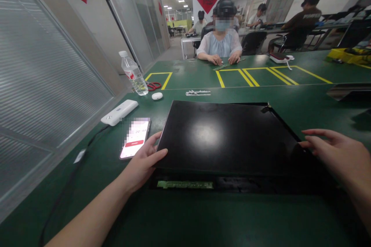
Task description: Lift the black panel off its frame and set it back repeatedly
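Note:
A flat, shiny black panel [214, 139] lies at a slight skew over a shallow black frame [246, 186] on the green table. The frame's far right corner and right rim show beyond the panel, and a strip of green tape [185, 185] is stuck along its near side. My left hand [147, 156] grips the panel's left edge, thumb on top and fingers partly hidden beneath. My right hand [330, 148] is beside the right edge with fingers apart; a fingertip reaches the rim, though I cannot tell whether it presses on it.
Left of the panel are a phone [135, 138], a white power bank [120, 112] with a black cable, a water bottle [133, 74], red-handled scissors [153, 85] and a white earbud case [157, 96]. Small white strips [198, 93] lie beyond. A person [222, 42] sits opposite.

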Tool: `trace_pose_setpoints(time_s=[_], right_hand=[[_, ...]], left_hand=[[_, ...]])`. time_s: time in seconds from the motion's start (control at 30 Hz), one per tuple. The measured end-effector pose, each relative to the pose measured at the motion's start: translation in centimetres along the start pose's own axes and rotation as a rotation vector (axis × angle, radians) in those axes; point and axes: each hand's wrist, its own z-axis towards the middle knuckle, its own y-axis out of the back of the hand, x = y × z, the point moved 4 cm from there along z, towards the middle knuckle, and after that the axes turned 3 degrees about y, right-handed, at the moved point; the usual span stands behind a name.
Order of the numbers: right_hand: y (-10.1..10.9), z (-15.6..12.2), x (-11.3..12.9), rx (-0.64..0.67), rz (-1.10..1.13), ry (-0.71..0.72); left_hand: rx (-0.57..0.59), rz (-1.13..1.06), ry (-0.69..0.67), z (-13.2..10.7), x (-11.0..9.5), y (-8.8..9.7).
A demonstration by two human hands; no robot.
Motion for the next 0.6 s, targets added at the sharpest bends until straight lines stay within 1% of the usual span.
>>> trace_pose_setpoints(time_s=[0.13, 0.37, 0.5, 0.6], right_hand=[[0.16, -0.09, 0.37, -0.014, -0.031, -0.004], [0.12, -0.06, 0.52, -0.003, -0.076, 0.011], [0.12, -0.19, 0.57, 0.022, -0.089, -0.013], [0.15, -0.03, 0.37, 0.027, -0.084, 0.009]], left_hand=[[0.009, 0.028, 0.013, 0.04, 0.23, 0.25], [0.018, 0.045, 0.022, 0.24, 0.58, 0.35], [0.022, 0.041, 0.026, 0.15, 0.43, 0.26], [0.0, 0.034, 0.033, 0.03, 0.18, 0.13]])
